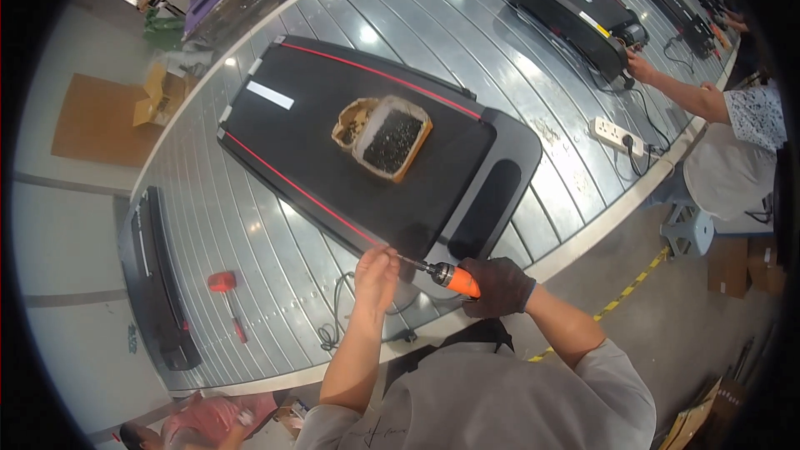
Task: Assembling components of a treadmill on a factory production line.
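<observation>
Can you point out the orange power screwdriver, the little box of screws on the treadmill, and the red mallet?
orange power screwdriver (456, 277), head view, on its orange body beside the gloved hand.
box of screws (392, 141), head view, on the dark screws inside.
red mallet (222, 282), head view, on its red head.

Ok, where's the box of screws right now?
In the head view, the box of screws sits mid-belt on the black treadmill, beyond both hands.

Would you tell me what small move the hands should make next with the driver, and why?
Probably steady the bit on the screw spot and press in. The left hand pinches the bit tip at the black treadmill edge, while the gloved right hand grips the orange driver, angled toward that edge.
</observation>
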The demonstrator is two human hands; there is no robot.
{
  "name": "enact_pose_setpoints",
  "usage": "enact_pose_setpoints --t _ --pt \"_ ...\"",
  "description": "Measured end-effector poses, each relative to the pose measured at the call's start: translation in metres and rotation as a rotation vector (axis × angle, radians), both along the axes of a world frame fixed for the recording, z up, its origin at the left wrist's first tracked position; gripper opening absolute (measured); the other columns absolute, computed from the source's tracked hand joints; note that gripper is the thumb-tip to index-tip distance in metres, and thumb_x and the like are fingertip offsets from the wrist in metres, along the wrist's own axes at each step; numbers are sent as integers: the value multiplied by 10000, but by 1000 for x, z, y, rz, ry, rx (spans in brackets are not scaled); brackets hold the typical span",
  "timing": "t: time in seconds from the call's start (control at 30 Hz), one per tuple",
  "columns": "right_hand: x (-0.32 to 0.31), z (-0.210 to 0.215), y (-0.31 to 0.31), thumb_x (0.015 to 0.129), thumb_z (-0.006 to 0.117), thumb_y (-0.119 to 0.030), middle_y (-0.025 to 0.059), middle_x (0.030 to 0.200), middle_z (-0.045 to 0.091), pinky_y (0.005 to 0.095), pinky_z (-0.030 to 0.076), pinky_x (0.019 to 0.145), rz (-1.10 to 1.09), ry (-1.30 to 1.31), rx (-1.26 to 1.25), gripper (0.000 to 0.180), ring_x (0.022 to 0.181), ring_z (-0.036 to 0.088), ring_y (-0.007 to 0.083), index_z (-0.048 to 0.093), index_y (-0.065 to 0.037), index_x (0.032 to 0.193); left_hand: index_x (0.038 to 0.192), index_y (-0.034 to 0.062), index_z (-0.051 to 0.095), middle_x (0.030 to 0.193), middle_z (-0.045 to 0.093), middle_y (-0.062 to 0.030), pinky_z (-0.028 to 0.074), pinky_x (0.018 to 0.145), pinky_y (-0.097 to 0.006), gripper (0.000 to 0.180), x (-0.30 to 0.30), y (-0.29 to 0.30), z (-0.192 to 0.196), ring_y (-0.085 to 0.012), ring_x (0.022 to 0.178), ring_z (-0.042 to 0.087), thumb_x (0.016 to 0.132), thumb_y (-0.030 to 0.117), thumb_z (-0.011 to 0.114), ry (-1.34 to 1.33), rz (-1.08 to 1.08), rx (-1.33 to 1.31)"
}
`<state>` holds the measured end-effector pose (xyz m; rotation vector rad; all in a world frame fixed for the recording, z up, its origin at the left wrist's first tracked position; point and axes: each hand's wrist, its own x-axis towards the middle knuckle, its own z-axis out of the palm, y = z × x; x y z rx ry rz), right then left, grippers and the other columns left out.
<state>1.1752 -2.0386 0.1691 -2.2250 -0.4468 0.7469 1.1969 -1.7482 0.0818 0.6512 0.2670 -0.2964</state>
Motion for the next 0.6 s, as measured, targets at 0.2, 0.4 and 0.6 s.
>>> enact_pose_setpoints --t 0.2,0.4,0.6 --pt "-64 21 75 775 747 -395 180 982 729 507 561 841 28 98 -146 565 942 706 416 584 -93 1224 1064 56 699 1055 725 -91 563 810 -263 128 -66 61 -32 -167 904 679 979 151 714 108 -71 -235" --pt "-131 21 164 789 766 -402 177 967 730 509 554 824 -70 80 -96 547 926 699 423 594 -100 1212 1070 45 707 1072 730 -120 565 840 -295 110 -106 147 -37 -196 919 696 963 70 714 92 -214 -262" --pt "-172 22 226 779 778 -381 176 960 730 506 547 824 -63 140 -184 536 928 698 421 591 -103 1198 1030 -14 722 1025 748 -193 597 823 -357 130 -126 218 -23 -248 861 723 905 -49 723 -68 -316 0"
